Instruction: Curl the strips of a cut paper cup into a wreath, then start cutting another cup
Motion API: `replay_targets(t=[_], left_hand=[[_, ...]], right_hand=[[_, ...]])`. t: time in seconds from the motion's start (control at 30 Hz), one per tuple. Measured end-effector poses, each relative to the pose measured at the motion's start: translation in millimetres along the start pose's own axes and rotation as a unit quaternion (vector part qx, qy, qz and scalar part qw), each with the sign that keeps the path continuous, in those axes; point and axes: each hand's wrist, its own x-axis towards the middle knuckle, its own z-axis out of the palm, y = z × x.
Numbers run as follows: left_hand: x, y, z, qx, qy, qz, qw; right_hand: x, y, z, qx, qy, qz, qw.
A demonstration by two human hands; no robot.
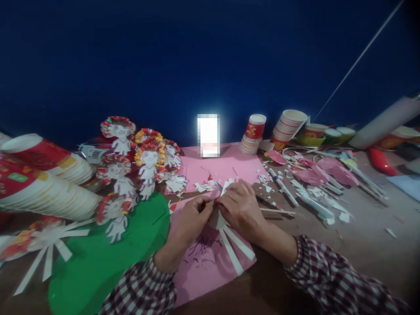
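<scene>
Over pink paper (pixel 216 273), my left hand (pixel 192 218) and my right hand (pixel 243 208) meet with fingertips pinched together. Both grip a cut paper cup (pixel 217 220), whose pale round base shows below the fingers. Two long white strips (pixel 234 249) fan out from it toward me. A further white piece sticks up beside my right fingers. What the fingertips do at the pinch is hidden. To the left, a similar cup cut into strips (pixel 49 240) lies partly on a green sheet (pixel 108 267).
Stacked paper cups (pixel 55 192) lie at the left. Paper dolls with curled red and yellow rims (pixel 149 159) stand behind the green sheet. A bright blurred screen (pixel 208 135) and more cup stacks (pixel 290 127) are at the back. Markers (pixel 284 187) and paper scraps litter the right.
</scene>
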Motion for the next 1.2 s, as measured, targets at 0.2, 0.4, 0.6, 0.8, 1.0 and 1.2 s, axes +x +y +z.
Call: replay_targets(t=[0.2,0.4,0.6,0.8,1.0,1.2], left_hand=[[-1.0,4.1,0.3,0.019,0.006,-0.012,1.000],[-1.8,10.0,-0.5,0.034,0.008,-0.005,0.999],[-0.1,5.6,-1.2,0.013,0.001,-0.005,1.000],[2.5,-3.7,-2.4,-0.027,-0.012,0.012,1.000],[3.4,-7.3,-2.7,-0.072,-0.026,0.023,0.997],[4.5,-10.3,-3.1,-0.075,-0.033,0.042,0.996]], right_hand=[[-1.0,0.2,0.0,-0.001,-0.006,-0.011,1.000],[-1.4,0.4,1.8,0.000,-0.002,-0.013,1.000],[0.2,1.0,-0.1,0.003,-0.009,0.006,1.000],[0.0,1.5,-0.2,0.019,-0.008,0.011,1.000],[-1.2,1.8,-0.8,0.031,-0.008,0.012,0.999],[-1.8,1.6,-0.9,0.026,0.011,0.017,0.999]])
